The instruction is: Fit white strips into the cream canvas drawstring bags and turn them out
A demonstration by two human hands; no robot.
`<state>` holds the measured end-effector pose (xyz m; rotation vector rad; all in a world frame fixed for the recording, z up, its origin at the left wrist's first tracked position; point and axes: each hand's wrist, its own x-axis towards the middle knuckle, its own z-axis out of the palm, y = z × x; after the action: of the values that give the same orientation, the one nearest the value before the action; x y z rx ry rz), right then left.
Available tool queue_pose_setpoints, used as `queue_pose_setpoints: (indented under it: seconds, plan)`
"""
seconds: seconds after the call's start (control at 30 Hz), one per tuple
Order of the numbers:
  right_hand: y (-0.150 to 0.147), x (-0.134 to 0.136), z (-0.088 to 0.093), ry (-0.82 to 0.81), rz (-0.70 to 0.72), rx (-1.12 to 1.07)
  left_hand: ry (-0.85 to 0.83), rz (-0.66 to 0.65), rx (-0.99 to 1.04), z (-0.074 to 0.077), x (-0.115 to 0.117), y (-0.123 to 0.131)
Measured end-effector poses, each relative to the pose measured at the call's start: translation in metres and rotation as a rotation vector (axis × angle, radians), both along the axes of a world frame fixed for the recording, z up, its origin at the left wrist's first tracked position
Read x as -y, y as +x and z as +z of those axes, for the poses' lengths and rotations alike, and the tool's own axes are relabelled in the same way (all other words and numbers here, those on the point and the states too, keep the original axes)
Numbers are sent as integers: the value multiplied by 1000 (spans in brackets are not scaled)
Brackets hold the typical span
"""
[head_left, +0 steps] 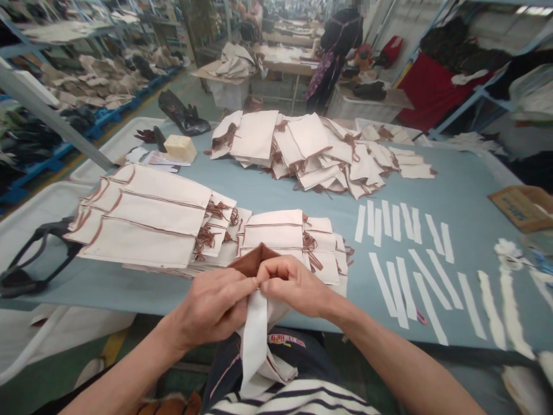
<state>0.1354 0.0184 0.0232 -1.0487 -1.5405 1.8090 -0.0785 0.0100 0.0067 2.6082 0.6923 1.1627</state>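
Observation:
My left hand and my right hand meet at the table's near edge, both closed in a pinch on a cream cloth pouch with a brown lining. A white strip hangs down from between my fingers toward my lap. Just beyond my hands lies a low stack of cream drawstring pouches. A larger fanned stack of the same pouches lies to the left of it.
A loose heap of pouches covers the far middle of the blue-grey table. Several white strips lie in rows at right. A cardboard box sits at the right edge. A person stands far behind.

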Motion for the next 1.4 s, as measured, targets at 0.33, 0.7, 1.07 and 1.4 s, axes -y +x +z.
queue_pose_setpoints:
  seconds: [0.33, 0.7, 1.07, 1.4]
  plan:
    - [12, 12, 15, 916, -29, 181, -361, -60, -243, 38, -1, -7]
    - [16, 15, 13, 981, 63, 264, -333, -38, -317, 42, 2, -2]
    - [49, -1, -1, 946, 196, 313, -687, -32, -301, 48, 13, 0]
    - [62, 12, 3, 858, 59, 176, -380, 37, -187, 42, 1, -29]
